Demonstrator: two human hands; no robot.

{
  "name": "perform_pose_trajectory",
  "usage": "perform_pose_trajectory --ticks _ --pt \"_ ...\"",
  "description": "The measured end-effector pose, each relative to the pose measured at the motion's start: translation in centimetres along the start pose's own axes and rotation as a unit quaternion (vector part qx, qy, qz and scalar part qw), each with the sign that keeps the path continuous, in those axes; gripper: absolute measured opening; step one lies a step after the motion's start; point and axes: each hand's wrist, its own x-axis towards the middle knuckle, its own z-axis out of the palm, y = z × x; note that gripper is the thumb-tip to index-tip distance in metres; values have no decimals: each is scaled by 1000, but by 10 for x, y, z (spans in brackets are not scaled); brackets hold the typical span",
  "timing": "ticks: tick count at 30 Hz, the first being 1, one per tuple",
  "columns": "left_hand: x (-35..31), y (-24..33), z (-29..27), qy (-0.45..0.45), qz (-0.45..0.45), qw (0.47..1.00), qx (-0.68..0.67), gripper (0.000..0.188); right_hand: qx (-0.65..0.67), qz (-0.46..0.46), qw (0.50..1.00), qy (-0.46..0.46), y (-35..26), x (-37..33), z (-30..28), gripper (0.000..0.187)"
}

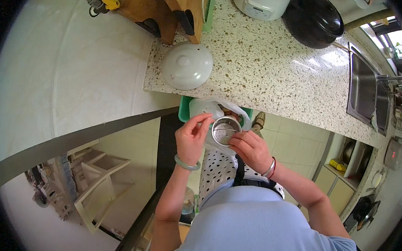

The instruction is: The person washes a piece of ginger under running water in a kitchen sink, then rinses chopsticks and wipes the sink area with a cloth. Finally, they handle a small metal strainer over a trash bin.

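My right hand (250,149) grips the rim of a small round metal strainer basket (221,135), fingers over its near right edge. The basket has holes in its bottom and a thin bar across it. Beside its left rim, my left hand (193,136) is closed in a pinch; anything between the fingertips is too small to make out. Both hands are over a green bin (185,110) lined with a white plastic bag (202,107). Brownish scraps show in the bag's opening, partly hidden by the basket.
A speckled counter (261,69) runs ahead of me, its edge just beyond the bin. On it are a white lid (187,66), wooden boards (144,9), a white cooker (260,6) and a black pot (313,21). A metal sink (364,85) lies right; a tiled wall (93,66) stands left.
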Motion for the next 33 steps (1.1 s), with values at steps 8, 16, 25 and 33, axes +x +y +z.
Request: perform_pose_trajectory --ticks 8,16,25,33 --pt "-7 -1 1 -129 -145 966 -171 32 -33 -39 998 28 1 -2 -8 23" --pt "-17 4 7 -283 -199 864 -366 55 37 53 998 18 -6 0 -11 19" --pt "-14 -19 3 -280 -216 861 -364 52 181 207 958 81 2 33 -32 11" --pt "-17 -22 -4 -276 -233 868 -341 57 35 121 991 36 13 48 -15 19"
